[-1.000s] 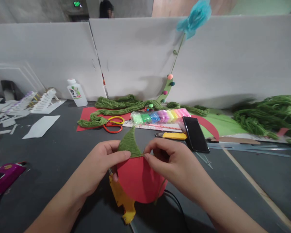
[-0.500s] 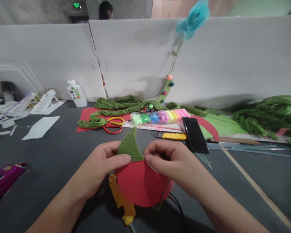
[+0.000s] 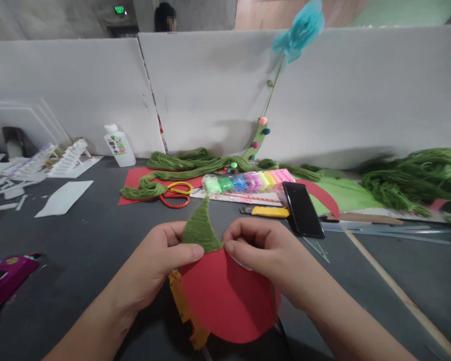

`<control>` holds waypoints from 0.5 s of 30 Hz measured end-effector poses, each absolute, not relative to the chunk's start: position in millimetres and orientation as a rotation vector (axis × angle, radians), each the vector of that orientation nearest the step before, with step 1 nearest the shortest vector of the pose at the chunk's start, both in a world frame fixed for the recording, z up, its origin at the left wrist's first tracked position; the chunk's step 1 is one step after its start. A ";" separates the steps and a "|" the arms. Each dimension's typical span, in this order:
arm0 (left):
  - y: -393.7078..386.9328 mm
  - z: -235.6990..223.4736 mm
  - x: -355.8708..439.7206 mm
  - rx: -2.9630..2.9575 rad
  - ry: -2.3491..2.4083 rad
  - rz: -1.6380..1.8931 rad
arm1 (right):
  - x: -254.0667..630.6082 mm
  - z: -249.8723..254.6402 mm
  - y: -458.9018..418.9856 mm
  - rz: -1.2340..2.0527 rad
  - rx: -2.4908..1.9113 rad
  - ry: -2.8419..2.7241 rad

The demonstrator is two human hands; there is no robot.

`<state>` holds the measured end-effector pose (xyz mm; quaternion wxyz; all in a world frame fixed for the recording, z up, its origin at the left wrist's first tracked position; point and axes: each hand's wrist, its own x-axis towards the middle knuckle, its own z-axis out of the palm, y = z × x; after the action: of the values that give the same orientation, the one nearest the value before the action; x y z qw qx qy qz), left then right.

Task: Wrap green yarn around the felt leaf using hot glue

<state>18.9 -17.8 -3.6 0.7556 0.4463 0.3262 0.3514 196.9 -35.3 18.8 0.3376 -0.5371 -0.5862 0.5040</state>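
Note:
A red paper shape (image 3: 231,296) with a rounded lower edge hangs between my hands. Its pointed top (image 3: 202,228) is covered in closely laid green yarn. My left hand (image 3: 173,253) clamps the left side, thumb flat over the lower border of the yarn. At the opposite corner, the thumb and forefinger of my right hand (image 3: 253,245) are pinched together on the green yarn; the fingertips mostly hide it. A loose yarn strand (image 3: 274,299) runs down the paper's right edge. Partly behind the paper lies a yellow glue gun (image 3: 180,299).
Behind my hands lie scissors (image 3: 176,194), a yellow utility knife (image 3: 269,212), a phone (image 3: 303,209), colored clay packs (image 3: 248,181) and green yarn skeins (image 3: 188,160). A white bottle (image 3: 119,145) stands back left, a purple tool (image 3: 13,278) at far left. White panels (image 3: 210,95) close the back.
The red paper has tilted, its rounded end now lower and further right, covering more of the cable. Both hands keep their grips almost in place.

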 end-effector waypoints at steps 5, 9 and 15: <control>-18.7 -3.2 18.9 0.976 0.722 0.773 | 199.4 19.0 -35.4 1.331 -1.363 -1.516; -18.0 -4.7 17.6 1.036 0.710 0.766 | 204.0 18.2 -35.3 1.429 -1.322 -1.512; -16.2 -7.5 15.0 1.145 0.679 0.786 | 204.5 20.5 -34.8 1.492 -1.271 -1.507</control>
<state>15.0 -16.2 -7.5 0.7157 0.5171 0.3068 0.3552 204.5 -34.8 20.5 0.3283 -0.4855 -0.5759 0.5699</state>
